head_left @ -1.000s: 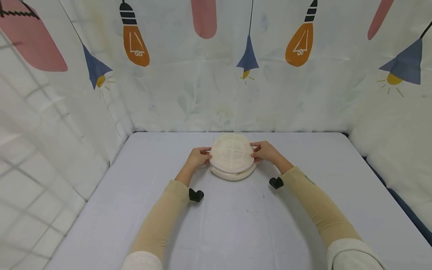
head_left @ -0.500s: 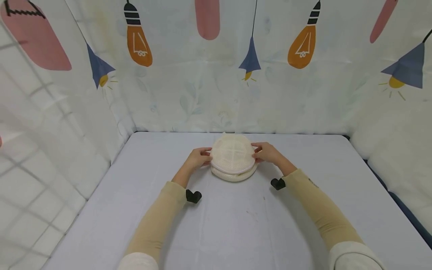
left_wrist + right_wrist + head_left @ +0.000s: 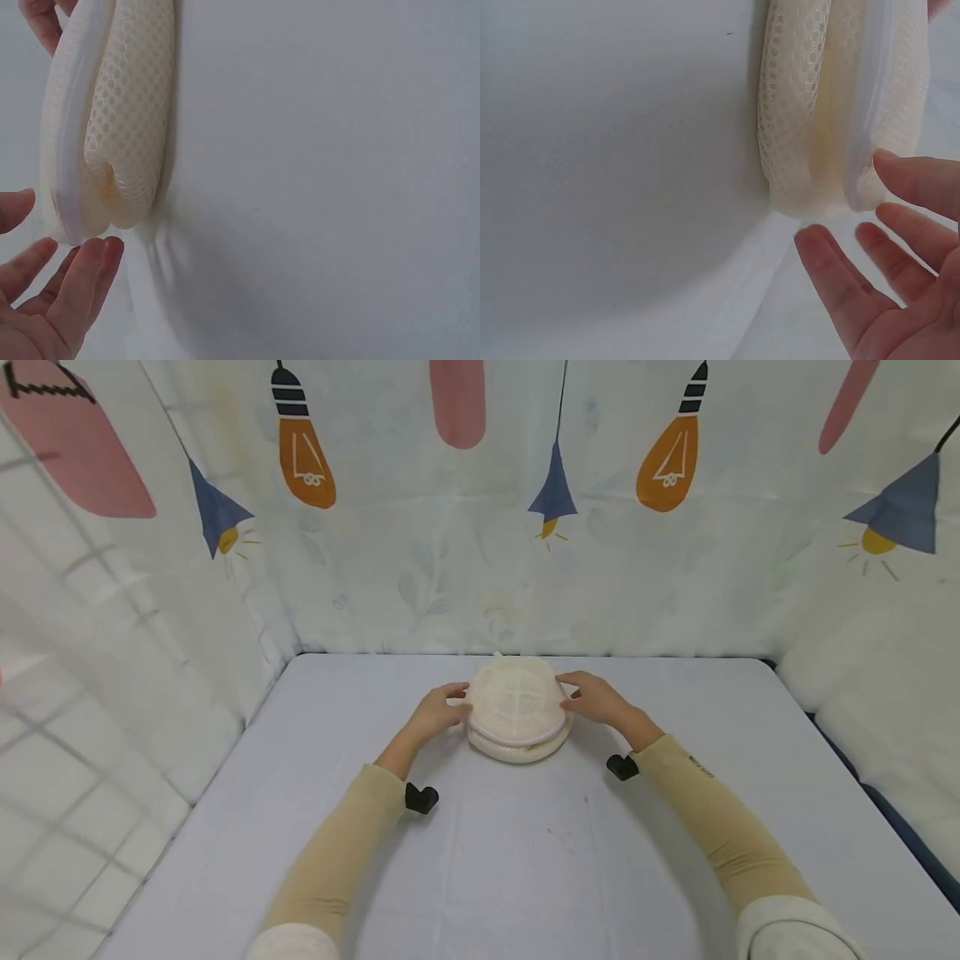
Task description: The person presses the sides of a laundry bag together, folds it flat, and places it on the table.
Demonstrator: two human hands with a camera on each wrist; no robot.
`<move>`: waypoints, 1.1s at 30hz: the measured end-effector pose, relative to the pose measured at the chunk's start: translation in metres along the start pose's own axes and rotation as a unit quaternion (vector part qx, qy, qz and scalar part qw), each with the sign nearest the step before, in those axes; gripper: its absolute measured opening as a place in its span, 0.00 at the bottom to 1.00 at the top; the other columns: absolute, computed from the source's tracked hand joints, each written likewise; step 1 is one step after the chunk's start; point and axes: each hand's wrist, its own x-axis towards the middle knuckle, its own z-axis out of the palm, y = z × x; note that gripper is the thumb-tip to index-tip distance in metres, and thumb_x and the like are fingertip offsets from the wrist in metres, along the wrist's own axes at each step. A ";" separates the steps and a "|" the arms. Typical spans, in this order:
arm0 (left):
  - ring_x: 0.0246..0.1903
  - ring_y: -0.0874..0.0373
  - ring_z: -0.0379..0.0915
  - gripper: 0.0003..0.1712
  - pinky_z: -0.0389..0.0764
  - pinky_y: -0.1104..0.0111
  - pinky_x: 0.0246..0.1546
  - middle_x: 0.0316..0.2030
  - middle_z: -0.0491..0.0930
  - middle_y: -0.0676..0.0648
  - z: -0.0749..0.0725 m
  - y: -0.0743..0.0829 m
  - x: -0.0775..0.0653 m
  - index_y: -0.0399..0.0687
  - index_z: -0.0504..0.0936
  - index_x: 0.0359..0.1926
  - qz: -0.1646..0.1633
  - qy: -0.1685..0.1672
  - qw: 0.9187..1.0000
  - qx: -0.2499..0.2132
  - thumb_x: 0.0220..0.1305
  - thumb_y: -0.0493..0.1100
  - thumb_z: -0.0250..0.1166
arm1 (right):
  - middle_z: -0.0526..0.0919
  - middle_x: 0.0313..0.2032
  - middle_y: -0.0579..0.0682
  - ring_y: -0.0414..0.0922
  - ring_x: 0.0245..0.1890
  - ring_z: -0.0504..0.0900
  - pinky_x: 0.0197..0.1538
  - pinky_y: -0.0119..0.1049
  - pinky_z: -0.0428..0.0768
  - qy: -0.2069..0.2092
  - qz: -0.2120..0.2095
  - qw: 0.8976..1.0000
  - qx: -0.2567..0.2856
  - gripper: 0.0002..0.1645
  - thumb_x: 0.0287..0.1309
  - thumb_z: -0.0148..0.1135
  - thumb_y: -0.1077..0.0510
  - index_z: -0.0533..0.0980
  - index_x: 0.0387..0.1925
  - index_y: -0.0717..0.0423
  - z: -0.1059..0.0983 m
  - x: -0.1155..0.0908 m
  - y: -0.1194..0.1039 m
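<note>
A cream mesh pouch [image 3: 516, 702] is lying on the white table [image 3: 517, 860], just below the centre of the head view, its underside hidden. At its left edge the left hand [image 3: 437, 710] is curving loosely, fingers apart; at its right edge the right hand [image 3: 597, 700] is doing likewise. Which fingertips are touching is hard to tell. Both wrist views are cutting the pouch off at the top.
</note>
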 end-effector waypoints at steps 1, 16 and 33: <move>0.56 0.42 0.79 0.33 0.81 0.57 0.55 0.69 0.70 0.35 0.000 0.000 -0.001 0.41 0.66 0.75 0.006 0.000 1.000 0.018 0.74 0.41 0.61 | 0.60 0.75 0.66 0.64 0.64 0.73 0.61 0.54 0.78 0.003 -0.007 1.000 -0.001 0.35 0.71 0.62 0.62 0.63 0.74 0.66 0.000 -0.001 0.000; 0.76 0.40 0.50 0.32 0.57 0.44 0.73 0.78 0.54 0.39 0.005 0.001 -0.009 0.47 0.60 0.79 0.152 -0.021 0.960 0.236 0.81 0.49 0.53 | 0.61 0.75 0.64 0.61 0.75 0.59 0.75 0.56 0.58 0.016 -0.128 0.987 -0.091 0.33 0.74 0.60 0.59 0.64 0.74 0.64 0.006 -0.007 -0.006; 0.79 0.43 0.36 0.38 0.52 0.35 0.71 0.81 0.45 0.44 0.026 0.016 0.001 0.50 0.51 0.82 0.167 -0.053 0.903 0.392 0.81 0.58 0.48 | 0.47 0.80 0.59 0.63 0.79 0.39 0.75 0.62 0.50 -0.031 -0.120 0.984 -0.127 0.40 0.78 0.52 0.43 0.55 0.80 0.57 0.024 0.002 -0.021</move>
